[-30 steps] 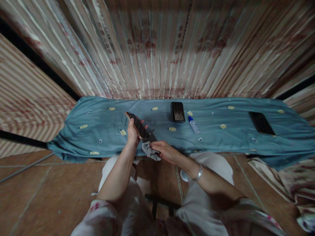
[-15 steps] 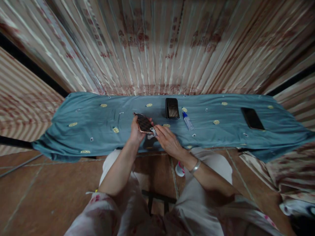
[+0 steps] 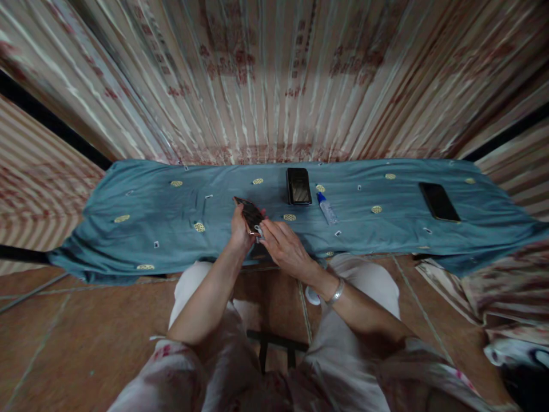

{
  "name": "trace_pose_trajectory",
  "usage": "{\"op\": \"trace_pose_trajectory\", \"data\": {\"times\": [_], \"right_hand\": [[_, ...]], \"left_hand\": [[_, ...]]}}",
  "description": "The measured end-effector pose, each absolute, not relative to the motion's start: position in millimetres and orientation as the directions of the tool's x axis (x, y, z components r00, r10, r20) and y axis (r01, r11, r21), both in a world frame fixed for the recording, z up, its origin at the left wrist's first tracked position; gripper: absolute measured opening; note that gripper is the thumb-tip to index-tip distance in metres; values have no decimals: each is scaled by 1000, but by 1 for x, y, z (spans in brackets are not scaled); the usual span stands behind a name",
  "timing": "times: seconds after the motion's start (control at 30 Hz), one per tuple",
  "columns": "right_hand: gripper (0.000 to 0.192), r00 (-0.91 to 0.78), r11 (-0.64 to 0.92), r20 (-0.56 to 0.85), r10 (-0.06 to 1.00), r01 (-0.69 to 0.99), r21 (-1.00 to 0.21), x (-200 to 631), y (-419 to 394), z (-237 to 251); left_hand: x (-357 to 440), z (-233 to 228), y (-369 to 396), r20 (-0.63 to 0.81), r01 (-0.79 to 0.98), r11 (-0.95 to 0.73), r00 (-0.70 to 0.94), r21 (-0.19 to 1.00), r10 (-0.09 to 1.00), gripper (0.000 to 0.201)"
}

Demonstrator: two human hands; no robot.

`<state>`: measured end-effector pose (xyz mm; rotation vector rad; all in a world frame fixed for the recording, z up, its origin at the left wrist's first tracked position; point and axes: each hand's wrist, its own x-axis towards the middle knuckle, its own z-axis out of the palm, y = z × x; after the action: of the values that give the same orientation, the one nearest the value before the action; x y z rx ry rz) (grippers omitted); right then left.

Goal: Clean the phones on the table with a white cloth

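My left hand [image 3: 241, 232] is closed around a phone [image 3: 250, 215] with a dark checked back and a shiny copper-coloured edge, held tilted above the blue cloth. At the phone's near right end, my right hand [image 3: 283, 245] pinches a small grey cloth [image 3: 258, 231] against it. Most of that cloth is hidden under the fingers. Beyond my hands lies a black, glossy-topped stack or case [image 3: 299, 187]. Just right of it is a clear bottle with a blue cap [image 3: 327, 209], lying on its side.
A blue patterned cloth [image 3: 171, 217] covers the long, narrow table. Another black phone [image 3: 440, 201] lies flat toward its right end. Pleated curtains [image 3: 266, 103] hang behind and at both sides, with dark poles [image 3: 55, 120] at the corners. My knees are against the near edge.
My right hand has shifted slightly left along the phone with the grey cloth. The phone has turned a little steeper in my left hand. The view has tilted slightly.
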<state>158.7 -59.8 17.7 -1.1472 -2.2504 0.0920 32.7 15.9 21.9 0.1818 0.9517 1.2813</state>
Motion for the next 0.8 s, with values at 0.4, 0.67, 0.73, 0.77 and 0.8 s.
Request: {"op": "trace_pose_trajectory", "data": {"times": [0.4,0.67,0.73,0.77,0.8], "right_hand": [[38,-377,593,516,770,722,-358,153,-51,17],[27,-1,348,409,912,525,-776,169,-24,31],[26,105,220,278,955,377,-900,170,-15,29],[26,133,178,220,966,272,-946,169,-11,26],[26,148,144,163,975,134,-981,168,-7,24]], "left_hand": [[43,20,13,-482,-717,280,-89,638,872,30],[36,36,13,-220,-670,90,-111,737,969,23],[34,38,15,-219,-668,52,-169,743,961,37],[33,39,16,-225,-659,45,-191,750,955,45],[32,40,17,-220,-652,35,-204,758,954,51]]}}
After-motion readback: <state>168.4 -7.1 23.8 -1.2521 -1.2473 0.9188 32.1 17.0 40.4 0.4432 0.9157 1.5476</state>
